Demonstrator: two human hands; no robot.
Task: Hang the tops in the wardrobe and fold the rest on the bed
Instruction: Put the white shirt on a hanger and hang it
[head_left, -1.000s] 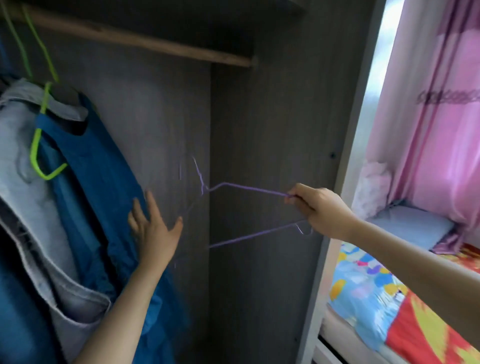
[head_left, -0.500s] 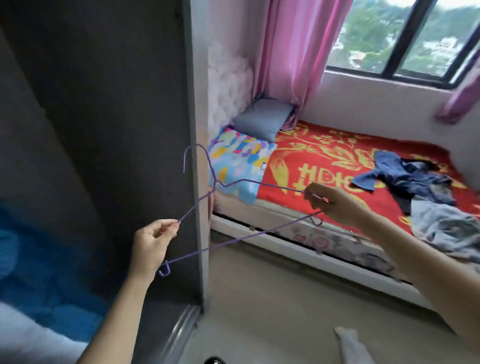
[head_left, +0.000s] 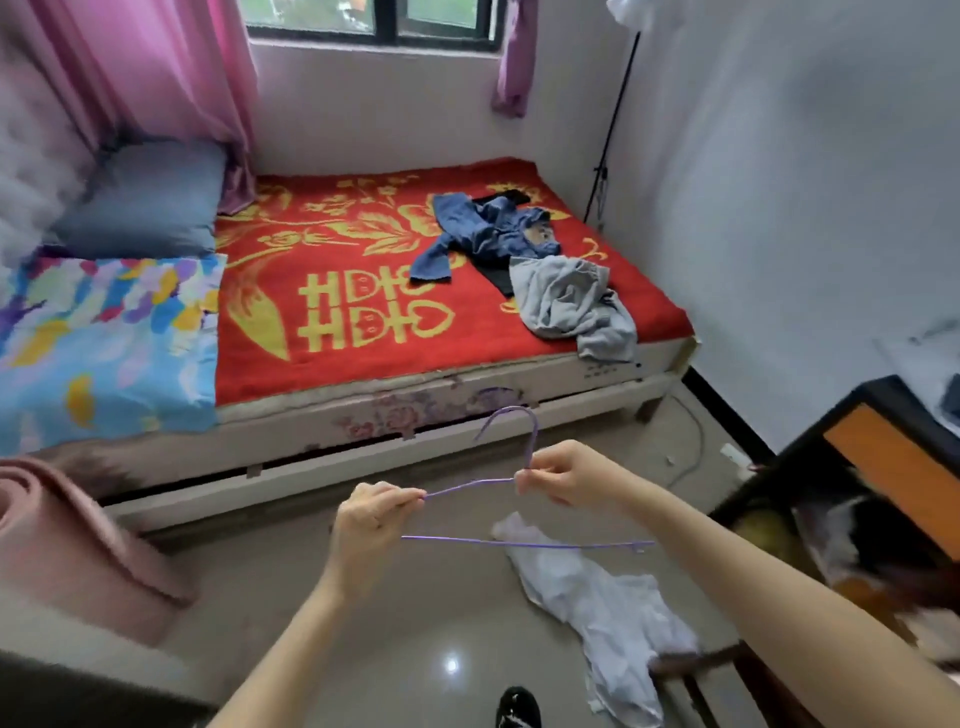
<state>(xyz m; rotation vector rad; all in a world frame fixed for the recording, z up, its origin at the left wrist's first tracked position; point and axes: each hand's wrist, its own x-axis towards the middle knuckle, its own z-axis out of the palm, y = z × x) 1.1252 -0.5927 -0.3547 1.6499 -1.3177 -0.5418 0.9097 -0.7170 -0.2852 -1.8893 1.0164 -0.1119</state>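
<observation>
I hold a thin purple wire hanger (head_left: 519, 544) over the floor in front of the bed (head_left: 363, 332). My left hand (head_left: 371, 525) pinches its left shoulder. My right hand (head_left: 566, 475) grips it at the neck, just under the hook. On the bed's red and gold cover lie a crumpled blue garment (head_left: 483, 234) and a grey garment (head_left: 571, 306) near the right end, with something black under them. A white garment (head_left: 608, 608) lies on the floor below the hanger. The wardrobe is out of view.
A grey-blue pillow (head_left: 145, 197) and a colourful blanket (head_left: 104, 332) cover the bed's left end. A pink rolled cloth (head_left: 67, 540) sits at lower left. A black and orange cabinet (head_left: 872, 467) stands at right. Pink curtains (head_left: 156, 67) hang by the window. A cable (head_left: 691, 447) trails on the floor.
My view has swung from the wardrobe to the bed. My left hand took hold of the hanger's shoulder, and my right hand shifted from its end to the neck.
</observation>
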